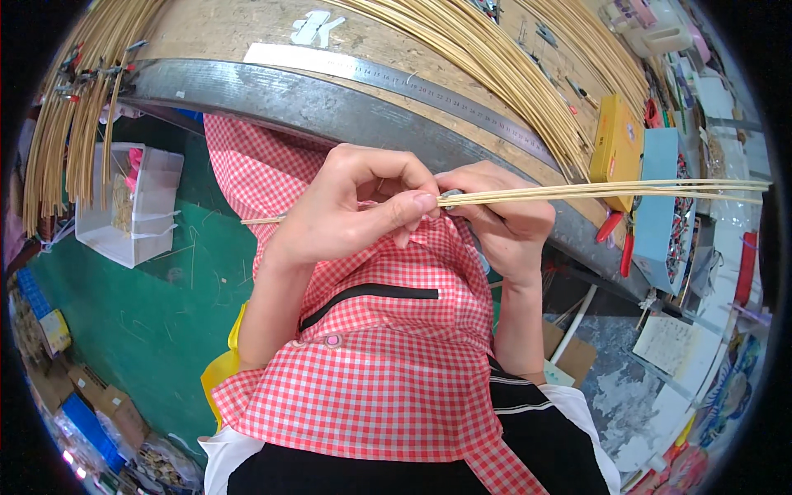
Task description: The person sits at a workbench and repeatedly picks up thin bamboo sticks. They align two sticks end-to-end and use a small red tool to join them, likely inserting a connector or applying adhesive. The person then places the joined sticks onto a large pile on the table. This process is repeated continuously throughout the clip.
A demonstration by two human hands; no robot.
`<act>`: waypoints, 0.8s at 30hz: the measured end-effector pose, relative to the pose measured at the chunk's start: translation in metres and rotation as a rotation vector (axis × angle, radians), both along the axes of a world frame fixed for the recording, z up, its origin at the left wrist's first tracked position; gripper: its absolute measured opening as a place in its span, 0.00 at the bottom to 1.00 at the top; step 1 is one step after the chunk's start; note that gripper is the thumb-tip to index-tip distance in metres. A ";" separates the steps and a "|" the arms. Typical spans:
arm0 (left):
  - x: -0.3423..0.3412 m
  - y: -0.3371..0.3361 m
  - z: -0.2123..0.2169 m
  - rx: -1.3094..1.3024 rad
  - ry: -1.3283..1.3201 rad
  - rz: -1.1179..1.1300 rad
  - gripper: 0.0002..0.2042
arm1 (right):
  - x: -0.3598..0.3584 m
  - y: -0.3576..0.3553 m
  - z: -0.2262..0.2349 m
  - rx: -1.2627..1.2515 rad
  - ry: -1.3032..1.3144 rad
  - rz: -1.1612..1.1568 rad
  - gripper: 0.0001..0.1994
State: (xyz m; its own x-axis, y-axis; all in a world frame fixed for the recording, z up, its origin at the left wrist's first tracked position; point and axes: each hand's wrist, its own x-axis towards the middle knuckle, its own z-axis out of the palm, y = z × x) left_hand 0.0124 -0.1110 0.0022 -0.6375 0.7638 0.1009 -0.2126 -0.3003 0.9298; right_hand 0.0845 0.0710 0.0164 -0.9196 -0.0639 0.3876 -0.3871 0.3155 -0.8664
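Note:
Thin bamboo strips (610, 191) run level in front of my checked apron, their free ends spread out toward the right. Near the middle my left hand (355, 202) is closed round them, thumb pressed against the fingers. A short piece of the strips (260, 221) sticks out beyond the left wrist. Close beside it, almost touching, my right hand (505, 216) curls its fingers behind and under the same strips. A small dark grey bit shows between the two hands; its kind is too small to tell.
Ahead is a workbench with a metal edge (223, 89), a steel ruler (412, 87) and long bamboo strips (462, 54). At right are a yellow box (619, 140), red-handled pliers (627, 252) and a light-blue box (657, 206). A white bin (124, 227) stands at left under clipped hanging strips (74, 132).

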 end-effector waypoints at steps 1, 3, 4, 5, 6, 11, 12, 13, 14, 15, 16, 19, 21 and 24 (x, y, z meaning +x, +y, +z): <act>0.000 0.000 -0.001 0.002 0.006 0.000 0.07 | 0.000 0.000 0.000 0.004 0.006 0.004 0.09; 0.000 0.000 -0.001 0.004 0.019 0.008 0.07 | 0.001 -0.001 -0.001 -0.009 0.021 0.005 0.09; 0.000 0.000 -0.001 0.005 0.026 0.012 0.07 | 0.001 -0.002 -0.001 -0.016 0.029 0.005 0.09; 0.000 0.000 -0.001 -0.005 0.025 0.023 0.07 | 0.001 -0.002 -0.002 -0.018 0.032 0.007 0.09; 0.001 -0.001 0.000 -0.015 0.024 0.035 0.07 | 0.001 -0.002 -0.002 -0.020 0.035 0.010 0.09; -0.003 -0.003 -0.001 -0.031 0.033 0.034 0.06 | 0.000 -0.002 -0.001 -0.004 0.025 0.012 0.11; -0.005 -0.005 0.001 -0.051 0.005 0.014 0.06 | 0.000 -0.004 -0.001 -0.006 0.018 0.003 0.12; -0.006 -0.007 0.002 -0.071 -0.023 -0.007 0.06 | -0.001 -0.005 0.000 -0.009 0.012 -0.007 0.13; -0.006 -0.007 0.002 -0.076 -0.002 0.022 0.06 | -0.001 -0.004 0.001 -0.013 0.029 -0.036 0.13; -0.006 -0.007 -0.001 -0.081 0.017 0.050 0.06 | -0.002 -0.003 0.003 -0.017 0.045 -0.066 0.14; -0.006 -0.007 -0.002 -0.087 0.037 0.079 0.06 | -0.002 -0.002 0.005 -0.021 0.062 -0.096 0.15; -0.008 -0.010 0.002 -0.213 0.238 0.159 0.06 | 0.007 0.000 0.011 -0.209 -0.028 -0.252 0.10; -0.008 -0.011 0.003 -0.258 0.279 0.199 0.06 | 0.010 -0.002 0.014 -0.302 -0.102 -0.304 0.07; -0.008 -0.012 0.005 -0.299 0.342 0.244 0.05 | 0.011 -0.005 0.019 -0.367 -0.222 -0.344 0.06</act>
